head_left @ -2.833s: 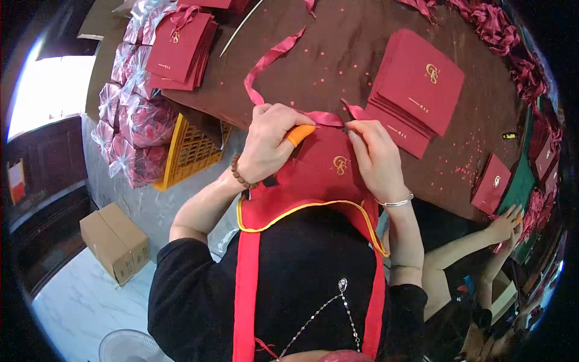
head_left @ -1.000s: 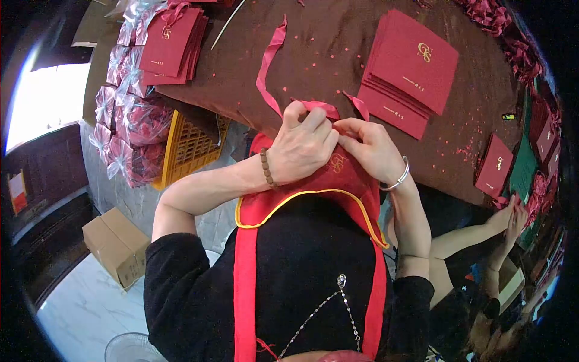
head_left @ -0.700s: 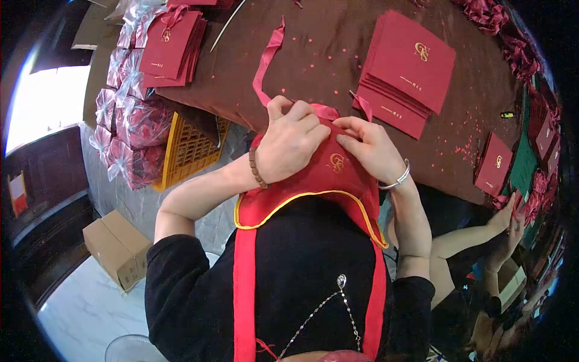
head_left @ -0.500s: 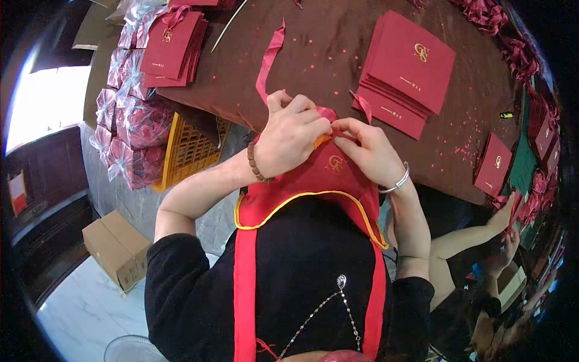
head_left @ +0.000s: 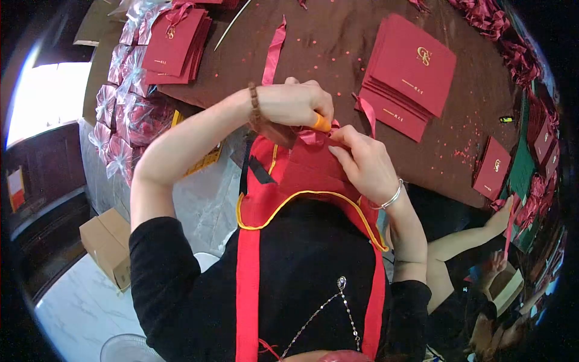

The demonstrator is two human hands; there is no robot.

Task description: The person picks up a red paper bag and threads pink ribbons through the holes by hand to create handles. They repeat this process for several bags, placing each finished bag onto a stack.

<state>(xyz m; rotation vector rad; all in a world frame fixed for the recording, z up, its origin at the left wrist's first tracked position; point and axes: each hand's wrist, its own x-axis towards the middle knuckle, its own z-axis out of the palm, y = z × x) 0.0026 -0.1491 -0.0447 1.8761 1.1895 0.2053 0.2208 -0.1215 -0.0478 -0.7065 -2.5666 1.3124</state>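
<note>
A dark red card or flat bag (head_left: pixel 322 166) lies against my red apron, at the table edge. At its top, a pink-red satin ribbon (head_left: pixel 312 137) is bunched into loops between my hands. My left hand (head_left: pixel 295 104) is closed on the ribbon, its wrist raised and bent over it; a small orange piece (head_left: pixel 321 123) shows at its fingers, and I cannot make out what it is. My right hand (head_left: pixel 362 160) pinches at the other side of the loops with thumb and index finger. One long ribbon tail (head_left: pixel 274 54) lies across the brown cloth.
Stacks of red gold-printed bags (head_left: pixel 413 66) lie on the brown tablecloth (head_left: pixel 241 78), with more bags (head_left: pixel 175 45) at left. Clear-wrapped packages (head_left: pixel 142 114) stand beside a yellow crate (head_left: pixel 205 160). A cardboard box (head_left: pixel 108 244) sits on the floor. Another person's hands (head_left: pixel 502 220) handle ribbon at right.
My left hand has turned and lifted at the wrist, its elbow swinging outward. The ribbon loops show more now, and the card's gold print no longer shows. My right hand has dropped slightly.
</note>
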